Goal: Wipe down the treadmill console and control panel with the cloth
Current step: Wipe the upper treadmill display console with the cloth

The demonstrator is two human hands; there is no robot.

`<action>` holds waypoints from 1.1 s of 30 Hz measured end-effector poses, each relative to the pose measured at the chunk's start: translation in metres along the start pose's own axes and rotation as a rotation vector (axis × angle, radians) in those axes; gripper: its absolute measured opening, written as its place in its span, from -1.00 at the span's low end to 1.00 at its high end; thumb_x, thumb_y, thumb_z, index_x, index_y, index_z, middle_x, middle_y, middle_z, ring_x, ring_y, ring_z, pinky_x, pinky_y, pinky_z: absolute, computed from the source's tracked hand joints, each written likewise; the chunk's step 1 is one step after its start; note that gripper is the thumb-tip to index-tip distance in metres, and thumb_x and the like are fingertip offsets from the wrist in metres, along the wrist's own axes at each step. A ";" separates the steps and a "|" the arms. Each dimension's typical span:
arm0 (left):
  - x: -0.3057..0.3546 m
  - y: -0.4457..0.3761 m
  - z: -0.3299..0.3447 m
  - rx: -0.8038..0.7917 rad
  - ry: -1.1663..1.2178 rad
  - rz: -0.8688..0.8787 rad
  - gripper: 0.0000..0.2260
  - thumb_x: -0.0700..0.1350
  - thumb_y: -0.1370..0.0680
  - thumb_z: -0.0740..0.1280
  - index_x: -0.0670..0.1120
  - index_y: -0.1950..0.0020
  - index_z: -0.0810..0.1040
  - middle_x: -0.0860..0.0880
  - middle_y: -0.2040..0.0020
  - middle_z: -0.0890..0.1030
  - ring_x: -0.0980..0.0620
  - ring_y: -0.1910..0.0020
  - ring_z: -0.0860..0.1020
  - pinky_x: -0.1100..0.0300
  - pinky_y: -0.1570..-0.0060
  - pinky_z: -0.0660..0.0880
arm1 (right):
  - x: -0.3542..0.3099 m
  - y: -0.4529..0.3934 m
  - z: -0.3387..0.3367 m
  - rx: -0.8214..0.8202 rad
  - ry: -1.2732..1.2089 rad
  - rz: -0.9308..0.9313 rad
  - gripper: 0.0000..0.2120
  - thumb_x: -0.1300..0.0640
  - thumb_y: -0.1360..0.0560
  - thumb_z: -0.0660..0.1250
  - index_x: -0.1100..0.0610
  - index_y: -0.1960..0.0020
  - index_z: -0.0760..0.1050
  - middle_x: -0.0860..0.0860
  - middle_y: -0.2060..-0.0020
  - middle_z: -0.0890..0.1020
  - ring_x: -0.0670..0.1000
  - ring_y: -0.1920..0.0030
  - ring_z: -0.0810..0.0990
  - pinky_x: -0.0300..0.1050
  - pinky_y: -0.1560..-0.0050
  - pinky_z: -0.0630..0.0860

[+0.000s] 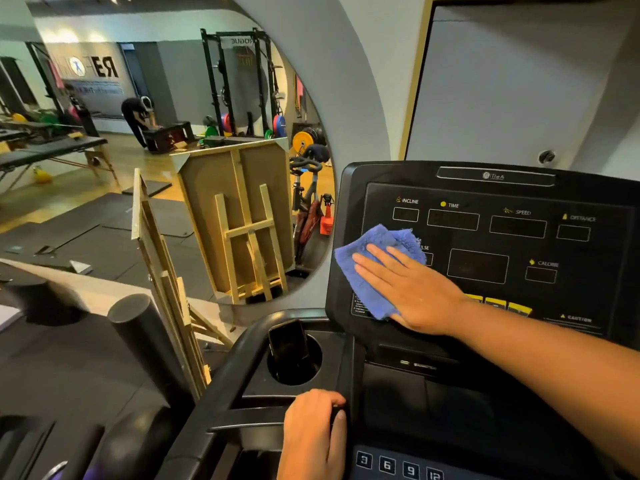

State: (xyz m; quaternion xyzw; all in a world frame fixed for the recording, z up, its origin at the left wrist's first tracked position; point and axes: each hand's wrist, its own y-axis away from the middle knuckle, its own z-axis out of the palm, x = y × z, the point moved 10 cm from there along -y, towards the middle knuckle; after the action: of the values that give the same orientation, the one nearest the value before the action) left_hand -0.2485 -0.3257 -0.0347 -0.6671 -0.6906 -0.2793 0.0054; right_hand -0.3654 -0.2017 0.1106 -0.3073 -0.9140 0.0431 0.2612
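Observation:
The black treadmill console [491, 237] fills the right half of the view, with dark display windows labelled incline, time, speed and distance. A blue cloth [367, 268] lies flat against the console's lower left part. My right hand [408, 289] presses on the cloth with the fingers spread, pointing left. The control panel [398, 467] with numbered buttons sits at the bottom edge. My left hand [315, 431] is closed around the black handrail bar [249, 417] just left of that panel.
A cup holder [294, 358] left of the console holds a dark phone [287, 341]. A black foam roller [142, 341] and wooden easels [242, 223] stand to the left. A round mirror behind reflects gym racks and a person.

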 end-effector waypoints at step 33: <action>-0.007 0.018 -0.004 0.419 0.164 0.137 -0.75 0.18 -0.39 0.03 0.27 0.20 0.51 0.36 0.19 0.42 0.27 0.09 0.46 0.27 0.01 0.26 | 0.002 -0.051 -0.031 0.127 -0.033 0.316 -0.13 -0.21 -0.55 0.23 0.24 -0.61 -0.06 0.20 -0.61 -0.05 0.27 -0.60 -0.13 0.21 -0.58 -0.08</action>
State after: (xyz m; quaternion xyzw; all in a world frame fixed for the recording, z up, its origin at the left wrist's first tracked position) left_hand -0.2329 -0.3349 -0.0272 -0.6719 -0.6839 -0.1819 0.2187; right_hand -0.3786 -0.2438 0.1503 -0.4291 -0.8541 0.1464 0.2550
